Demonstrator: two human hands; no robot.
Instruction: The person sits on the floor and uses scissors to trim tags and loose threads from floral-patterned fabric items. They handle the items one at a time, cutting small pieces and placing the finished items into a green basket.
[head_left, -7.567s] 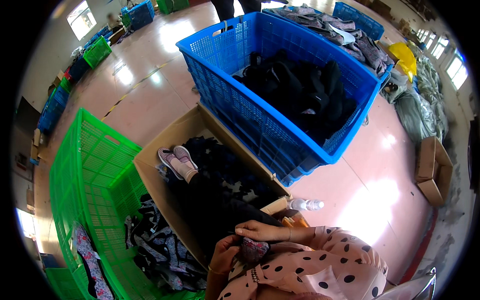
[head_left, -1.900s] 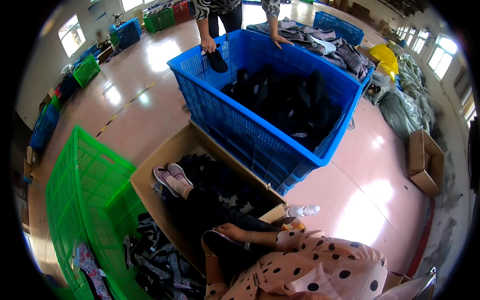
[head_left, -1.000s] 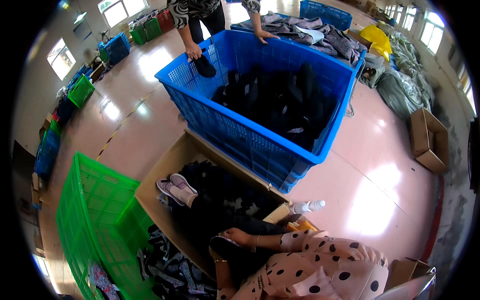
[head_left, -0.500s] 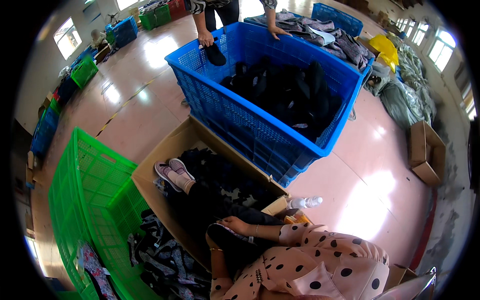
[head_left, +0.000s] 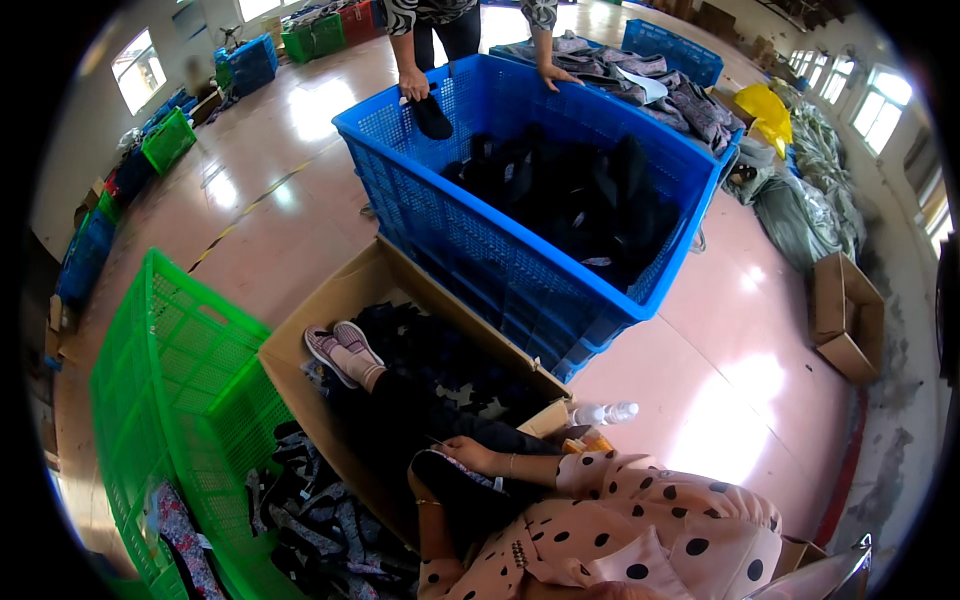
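Both hands gripped one dark sock [head_left: 462, 490], held low over the lap beside the open cardboard box [head_left: 330, 300]. The right hand [head_left: 468, 454] lay curled over the sock's upper edge; the left hand [head_left: 425, 490] was mostly hidden behind it, so its grasp could not be told exactly. Compared with half a second earlier, the hands had barely shifted and the sock remained stretched between them, which suggested the handling of this piece was unfinished. The box held more dark socks around the person's feet [head_left: 340, 348]. A green basket [head_left: 170, 380] stood to the left with mixed pieces. Beyond, another person's hands [head_left: 412, 84] rested on the blue crate [head_left: 520, 270].
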